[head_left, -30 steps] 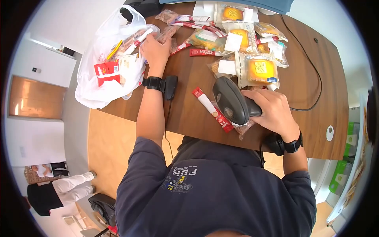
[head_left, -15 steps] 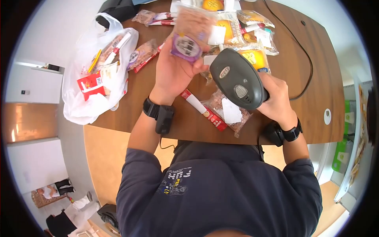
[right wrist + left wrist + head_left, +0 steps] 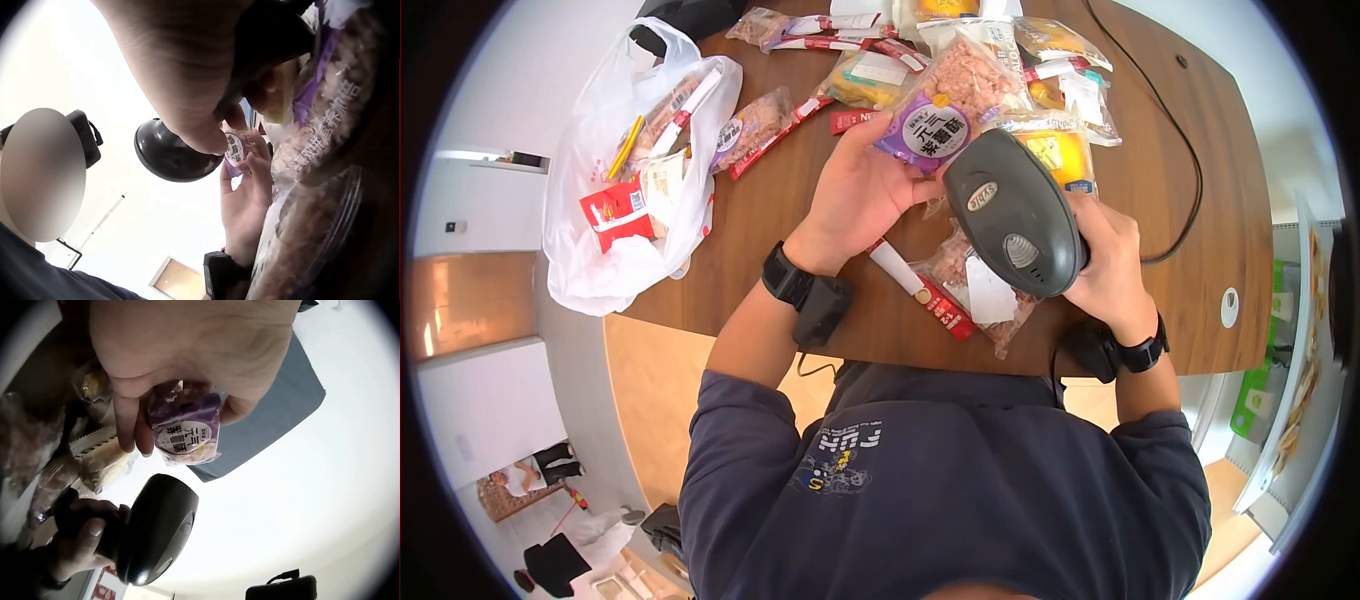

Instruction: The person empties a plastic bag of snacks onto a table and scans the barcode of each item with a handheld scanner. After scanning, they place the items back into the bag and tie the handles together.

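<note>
My left hand grips a clear snack packet of pinkish crumbly pieces by its purple-labelled end, raised above the table. In the left wrist view the label of this packet shows between thumb and fingers. Curled round the handle of a dark grey barcode scanner is my right hand. The scanner's head overlaps the packet's lower right edge in the head view. Beneath the scanner lie another pinkish snack packet with a white paper on it and a red-and-white stick sachet.
A white plastic bag holding snacks stands at the left, with a purple-labelled packet beside it. Several packaged breads, including one yellow bread, crowd the far side. A black cable curves along the right of the wooden table.
My left hand has left the packets near the white bag, bringing one packet up and right to the scanner. The scanner has risen slightly, and over the last half second the packet tilted rightward.
</note>
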`<state>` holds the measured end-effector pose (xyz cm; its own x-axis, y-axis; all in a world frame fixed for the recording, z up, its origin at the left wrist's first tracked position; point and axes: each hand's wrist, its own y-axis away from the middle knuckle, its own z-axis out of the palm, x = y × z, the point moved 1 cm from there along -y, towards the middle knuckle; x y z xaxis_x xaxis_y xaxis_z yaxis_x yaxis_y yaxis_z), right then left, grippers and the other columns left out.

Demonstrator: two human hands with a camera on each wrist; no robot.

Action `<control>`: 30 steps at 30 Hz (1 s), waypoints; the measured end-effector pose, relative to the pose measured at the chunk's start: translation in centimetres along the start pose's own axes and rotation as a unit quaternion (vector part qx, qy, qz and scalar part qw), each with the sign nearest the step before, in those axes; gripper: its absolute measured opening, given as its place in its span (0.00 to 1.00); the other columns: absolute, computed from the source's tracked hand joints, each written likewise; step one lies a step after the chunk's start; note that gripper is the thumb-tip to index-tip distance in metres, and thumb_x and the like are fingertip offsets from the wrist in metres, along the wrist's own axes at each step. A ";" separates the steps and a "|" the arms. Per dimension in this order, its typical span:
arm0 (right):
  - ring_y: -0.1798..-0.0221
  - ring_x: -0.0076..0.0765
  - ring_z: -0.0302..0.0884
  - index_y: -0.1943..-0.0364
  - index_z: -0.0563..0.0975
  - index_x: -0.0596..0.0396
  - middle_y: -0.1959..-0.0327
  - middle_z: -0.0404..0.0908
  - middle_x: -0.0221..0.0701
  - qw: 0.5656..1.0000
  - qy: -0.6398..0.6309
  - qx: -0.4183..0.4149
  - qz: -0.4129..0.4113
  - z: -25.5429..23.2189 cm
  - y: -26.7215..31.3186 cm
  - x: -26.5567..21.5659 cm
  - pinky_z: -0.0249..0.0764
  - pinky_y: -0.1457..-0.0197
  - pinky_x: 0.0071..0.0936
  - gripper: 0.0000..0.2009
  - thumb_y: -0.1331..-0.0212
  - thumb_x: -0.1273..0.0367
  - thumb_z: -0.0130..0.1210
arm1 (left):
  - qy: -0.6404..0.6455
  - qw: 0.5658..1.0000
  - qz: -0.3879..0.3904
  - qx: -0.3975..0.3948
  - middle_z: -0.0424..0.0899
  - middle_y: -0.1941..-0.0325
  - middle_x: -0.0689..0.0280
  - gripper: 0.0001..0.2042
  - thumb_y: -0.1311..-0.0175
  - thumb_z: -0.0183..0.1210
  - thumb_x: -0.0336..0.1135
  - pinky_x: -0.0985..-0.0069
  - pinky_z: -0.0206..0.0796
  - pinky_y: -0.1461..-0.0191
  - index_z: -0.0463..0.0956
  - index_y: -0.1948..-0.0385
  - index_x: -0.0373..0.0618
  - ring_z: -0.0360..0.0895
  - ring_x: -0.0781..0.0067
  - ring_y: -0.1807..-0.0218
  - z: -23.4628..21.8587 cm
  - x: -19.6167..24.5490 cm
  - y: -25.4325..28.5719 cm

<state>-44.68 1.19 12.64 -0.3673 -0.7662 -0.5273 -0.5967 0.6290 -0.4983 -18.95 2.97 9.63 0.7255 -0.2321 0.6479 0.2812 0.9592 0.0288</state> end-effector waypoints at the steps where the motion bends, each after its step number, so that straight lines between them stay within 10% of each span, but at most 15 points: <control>1: 0.71 0.46 0.80 0.57 0.78 0.54 0.71 0.81 0.38 1.000 -0.003 0.001 0.001 0.0 0.0 0.0 0.76 0.68 0.34 0.23 0.63 0.69 0.70 | 0.004 1.000 -0.001 -0.009 0.74 0.36 0.58 0.26 0.27 0.43 0.50 0.63 0.69 0.38 0.63 0.34 0.42 0.74 0.64 0.40 0.0 0.0 0.0; 11: 0.70 0.45 0.80 0.57 0.79 0.52 0.70 0.82 0.36 0.999 0.028 -0.032 0.005 0.0 -0.3 -1.0 0.76 0.66 0.35 0.23 0.64 0.71 0.70 | -0.001 0.999 0.034 0.017 0.78 0.43 0.60 0.25 0.28 0.47 0.50 0.62 0.70 0.40 0.65 0.37 0.43 0.78 0.65 0.50 -0.4 1.6 0.0; 17: 0.70 0.45 0.80 0.58 0.79 0.52 0.70 0.82 0.35 0.999 0.033 -0.037 -0.006 0.3 -0.3 -1.1 0.76 0.67 0.35 0.22 0.65 0.73 0.69 | 0.040 0.970 0.237 0.042 0.76 0.46 0.53 0.25 0.28 0.45 0.50 0.56 0.67 0.35 0.65 0.40 0.38 0.76 0.60 0.56 -3.4 7.3 1.7; 25: 0.68 0.45 0.80 0.58 0.79 0.51 0.68 0.82 0.35 0.997 0.049 -0.046 -0.031 0.3 -0.2 -1.2 0.76 0.65 0.35 0.23 0.66 0.74 0.68 | 0.140 0.823 0.533 0.140 0.66 0.37 0.46 0.32 0.28 0.44 0.57 0.55 0.59 0.26 0.60 0.38 0.33 0.65 0.48 0.33 -7.7 12.2 5.0; 30: 0.67 0.43 0.80 0.56 0.79 0.50 0.69 0.81 0.33 0.996 0.056 -0.060 -0.031 0.2 -0.3 -1.5 0.76 0.64 0.35 0.24 0.65 0.72 0.69 | 0.199 0.823 0.497 0.188 0.65 0.35 0.42 0.34 0.28 0.45 0.58 0.55 0.59 0.26 0.59 0.38 0.32 0.66 0.47 0.34 -7.2 11.6 4.4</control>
<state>-43.83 2.19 13.46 -0.4005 -0.8168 -0.4152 -0.6989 0.5654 -0.4381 -4.78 3.35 11.73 0.6487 0.7359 0.1941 -0.7367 0.6712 -0.0824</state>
